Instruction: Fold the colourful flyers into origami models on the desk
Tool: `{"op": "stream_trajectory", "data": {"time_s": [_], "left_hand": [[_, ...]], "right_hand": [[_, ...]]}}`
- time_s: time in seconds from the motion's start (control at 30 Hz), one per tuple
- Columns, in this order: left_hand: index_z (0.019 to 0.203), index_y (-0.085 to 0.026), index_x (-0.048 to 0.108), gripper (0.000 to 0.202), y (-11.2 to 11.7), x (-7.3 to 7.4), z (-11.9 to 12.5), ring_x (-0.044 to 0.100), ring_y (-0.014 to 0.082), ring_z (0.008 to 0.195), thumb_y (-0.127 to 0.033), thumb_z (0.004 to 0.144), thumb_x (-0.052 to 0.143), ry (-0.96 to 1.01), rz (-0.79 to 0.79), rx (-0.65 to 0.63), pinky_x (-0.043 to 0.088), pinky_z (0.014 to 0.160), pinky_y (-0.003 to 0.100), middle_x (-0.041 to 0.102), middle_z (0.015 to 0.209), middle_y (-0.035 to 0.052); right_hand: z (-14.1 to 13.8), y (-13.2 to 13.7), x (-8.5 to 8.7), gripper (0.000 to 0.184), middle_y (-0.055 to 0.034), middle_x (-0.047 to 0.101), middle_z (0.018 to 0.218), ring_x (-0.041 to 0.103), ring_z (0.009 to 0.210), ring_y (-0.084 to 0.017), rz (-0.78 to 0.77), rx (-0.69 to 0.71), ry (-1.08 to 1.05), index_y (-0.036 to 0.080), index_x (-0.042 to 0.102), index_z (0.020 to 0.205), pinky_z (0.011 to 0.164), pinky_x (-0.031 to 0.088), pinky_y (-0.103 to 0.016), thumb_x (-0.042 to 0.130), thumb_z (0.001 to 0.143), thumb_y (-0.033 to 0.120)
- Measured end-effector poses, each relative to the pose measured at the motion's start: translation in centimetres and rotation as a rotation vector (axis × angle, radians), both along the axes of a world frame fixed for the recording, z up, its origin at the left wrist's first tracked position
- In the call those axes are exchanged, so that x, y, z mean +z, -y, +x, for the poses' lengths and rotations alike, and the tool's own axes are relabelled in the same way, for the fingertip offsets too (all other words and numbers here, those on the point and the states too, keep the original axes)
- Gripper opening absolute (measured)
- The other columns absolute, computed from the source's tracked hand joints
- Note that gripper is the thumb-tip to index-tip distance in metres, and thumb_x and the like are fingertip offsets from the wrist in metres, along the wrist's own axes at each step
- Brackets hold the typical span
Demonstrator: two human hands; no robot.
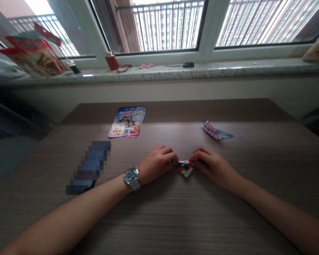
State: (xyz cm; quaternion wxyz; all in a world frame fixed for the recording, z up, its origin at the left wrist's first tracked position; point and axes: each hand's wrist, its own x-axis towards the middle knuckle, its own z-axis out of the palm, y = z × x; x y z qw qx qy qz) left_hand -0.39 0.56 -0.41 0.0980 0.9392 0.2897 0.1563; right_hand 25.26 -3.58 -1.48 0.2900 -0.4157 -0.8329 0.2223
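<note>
A small folded piece of printed paper [185,169], white, red and blue, lies between my hands over the middle of the table. My left hand [159,161], with a metal-band watch [131,177] on its wrist, pinches the paper's left corner. On the right corner, the fingertips of my right hand [211,163] are closed in a pinch. The paper's lower part comes to a point facing me. Beyond my right hand rests another folded strip of printed paper [216,131], blue with red and white lettering.
A few printed flyers [128,122] lie stacked at the table's back left. Nearer on the left is a dark, pixelated flat object [90,168]. Along the stone windowsill [154,73] are a red snack bag [39,55], a small red container [112,62] and a dark-handled tool [188,64].
</note>
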Motion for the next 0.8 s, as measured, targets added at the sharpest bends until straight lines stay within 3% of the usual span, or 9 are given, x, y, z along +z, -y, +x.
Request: {"op": "stream_trajectory", "data": {"time_s": [0.33, 0.53, 0.8], "left_hand": [[0.101, -0.020, 0.066, 0.016, 0.14, 0.48, 0.02, 0.058, 0.0183, 0.090, -0.032, 0.097, 0.057, 0.002, -0.010, -0.070, 0.042, 0.081, 0.030, 0.065, 0.098, 0.0049], [0.100, -0.020, 0.066, 0.018, 0.07, 0.24, 0.00, 0.058, 0.0174, 0.089, -0.034, 0.099, 0.055, -0.002, -0.010, -0.066, 0.043, 0.081, 0.029, 0.064, 0.097, 0.0042], [0.098, -0.021, 0.067, 0.020, 0.12, 0.03, -0.14, 0.057, 0.0158, 0.083, -0.034, 0.101, 0.052, -0.023, 0.032, -0.075, 0.042, 0.077, 0.029, 0.063, 0.095, 0.0031]], "right_hand": [[0.15, 0.18, -0.11, 0.008, -0.0051, 0.062, 0.091, 0.060, 0.085, -0.019, 0.059, 0.017, 0.041, 0.021, 0.064, 0.097, 0.074, 0.047, -0.030, 0.057, 0.096, 0.017], [0.31, 0.11, -0.25, 0.018, -0.0064, 0.061, 0.089, 0.059, 0.083, -0.019, 0.153, 0.042, 0.097, 0.020, 0.068, 0.108, 0.072, 0.047, -0.030, 0.053, 0.098, 0.018], [0.71, 0.19, 0.21, 0.027, -0.0101, 0.066, 0.109, 0.061, 0.098, -0.020, 0.174, 0.195, 0.136, 0.022, 0.065, 0.122, 0.083, 0.051, -0.034, 0.058, 0.097, 0.023]]}}
